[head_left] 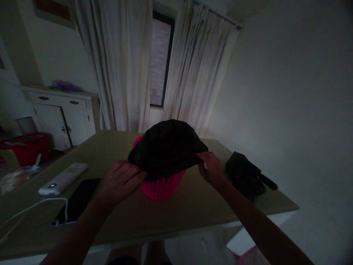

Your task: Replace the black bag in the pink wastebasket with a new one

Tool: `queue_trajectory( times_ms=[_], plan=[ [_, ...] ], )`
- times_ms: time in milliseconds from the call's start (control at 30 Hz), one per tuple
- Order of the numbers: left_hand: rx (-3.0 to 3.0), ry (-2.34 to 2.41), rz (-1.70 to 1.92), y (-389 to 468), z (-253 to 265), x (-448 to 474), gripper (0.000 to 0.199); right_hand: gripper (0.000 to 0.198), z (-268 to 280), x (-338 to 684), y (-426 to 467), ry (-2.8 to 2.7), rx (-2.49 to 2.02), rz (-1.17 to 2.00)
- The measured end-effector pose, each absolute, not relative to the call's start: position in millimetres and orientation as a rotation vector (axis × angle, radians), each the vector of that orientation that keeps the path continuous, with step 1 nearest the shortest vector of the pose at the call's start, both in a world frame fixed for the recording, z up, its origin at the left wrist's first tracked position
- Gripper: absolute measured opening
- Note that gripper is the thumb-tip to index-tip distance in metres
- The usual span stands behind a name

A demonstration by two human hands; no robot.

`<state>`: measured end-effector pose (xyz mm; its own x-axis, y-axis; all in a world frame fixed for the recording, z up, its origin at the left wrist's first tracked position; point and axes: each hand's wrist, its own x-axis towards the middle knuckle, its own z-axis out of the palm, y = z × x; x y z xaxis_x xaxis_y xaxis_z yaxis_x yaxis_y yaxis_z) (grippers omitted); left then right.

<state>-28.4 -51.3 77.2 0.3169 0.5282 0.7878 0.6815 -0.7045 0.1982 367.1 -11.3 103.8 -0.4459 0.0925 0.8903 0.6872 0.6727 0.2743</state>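
Observation:
A bright pink plastic basket (161, 187) stands on the table (193, 209) in front of me. A black plastic bag (167, 147) is draped over its top and hides the rim. My left hand (121, 180) grips the bag's lower left edge. My right hand (211, 167) pinches the bag's right edge. Both hands hold the bag against the basket's sides.
A white power bank (63, 178) and a dark phone (78, 200) on a white cable (30, 208) lie at the left. A folded black bundle (245, 175) lies at the right. Behind are curtains (124, 66), a white cabinet (62, 114) and a red bin (27, 147).

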Motion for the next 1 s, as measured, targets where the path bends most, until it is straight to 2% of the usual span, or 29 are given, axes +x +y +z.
queue_trajectory(
  times_ms=[133,200,300,367,533,633,733,867,933,1000],
  plan=[
    [-2.59,-1.067,-1.135,-56,85,-30,0.034,0.025,86,378,-7,-2.084,-0.622,-0.826],
    [-2.547,-1.132,-1.335,-58,87,-30,0.041,0.027,80,384,-6,-2.163,-0.592,-0.821],
    [-2.081,-1.378,-1.864,-54,92,-31,0.039,0.044,78,391,-2,-2.105,-0.571,-0.75],
    [-1.822,-1.554,-2.066,-42,99,-32,0.038,0.053,83,394,2,-1.96,-0.598,-0.68],
    [-2.059,-1.906,-2.204,-3,115,-35,0.045,0.058,102,391,12,-1.889,-0.629,-0.575],
    [-2.131,-1.931,-2.164,6,116,-36,0.043,0.048,114,383,17,-1.773,-0.723,-0.423],
    [-2.047,-1.891,-2.212,5,115,-36,0.045,0.036,131,372,33,-1.553,-0.925,-0.17],
    [-2.023,-1.935,-2.7,7,118,-32,0.052,0.032,154,355,61,-1.36,-1.168,0.536],
    [-2.011,-2.002,-2.974,9,120,-31,0.044,0.024,161,347,71,-1.29,-1.207,0.904],
    [-1.951,-2.043,-3.183,11,123,-32,0.03,0.016,163,340,77,-1.252,-1.225,1.121]
  ],
)
